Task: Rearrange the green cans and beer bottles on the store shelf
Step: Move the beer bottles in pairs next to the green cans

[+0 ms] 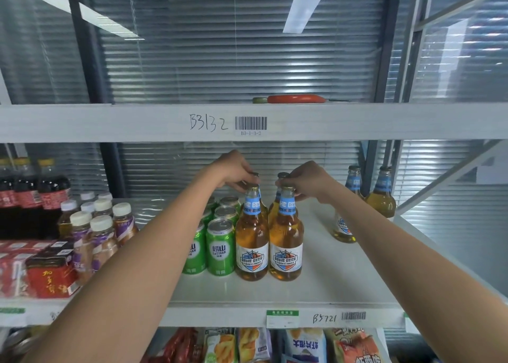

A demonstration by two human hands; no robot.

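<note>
Several green cans point(220, 248) stand in rows on the white shelf point(316, 283), left of centre. Two amber beer bottles with blue neck labels stand side by side at the front, with more bottles right behind them. My left hand point(236, 171) grips the cap of the left front beer bottle point(251, 244). My right hand point(308, 180) pinches the cap of the right front beer bottle point(286, 246). Both bottles stand upright on the shelf, touching each other. Further right, near the back, stand other beer bottles point(380, 198), one partly hidden by my right forearm.
Small capped tea bottles point(101, 236) and dark cola bottles point(33, 198) fill the shelf's left. A red carton point(52, 276) sits at front left. An orange-handled tool point(297, 99) lies on the upper shelf. Snack bags point(302, 346) hang below.
</note>
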